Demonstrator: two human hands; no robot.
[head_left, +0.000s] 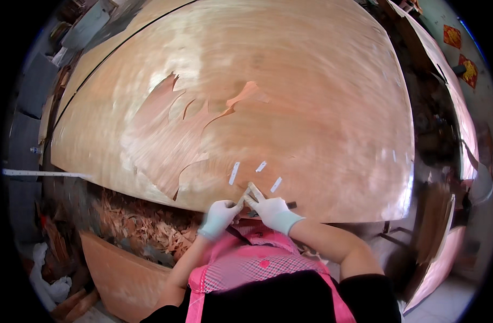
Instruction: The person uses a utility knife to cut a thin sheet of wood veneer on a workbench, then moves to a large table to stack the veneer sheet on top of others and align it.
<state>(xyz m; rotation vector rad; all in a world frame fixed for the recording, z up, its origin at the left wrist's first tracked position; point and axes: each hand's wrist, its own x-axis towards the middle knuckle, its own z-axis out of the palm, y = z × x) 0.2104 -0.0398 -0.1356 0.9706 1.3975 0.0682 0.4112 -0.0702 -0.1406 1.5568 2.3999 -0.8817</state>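
Meeting at near edge of wood sheet [321, 118], L hand [220, 215] & R hand [271, 210] have fingers drawn narrow, tips close; can't tell if anything's held. Sheet looks thin, bendy, prob. splits along grain; best held flat-palmed by edges, w/ support under. Surface smooth, tan, glossy; pinkish patch [163, 129] ragged; white strips [234, 173] small, flat, prob. light.

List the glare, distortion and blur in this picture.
Head view: glare whitens the wood sheet at its lower right edge and toward the upper left; head view: fisheye distortion bows its edges, with black corners; head view: the front of the pink apron looks smeared, while the white strips are clearer.
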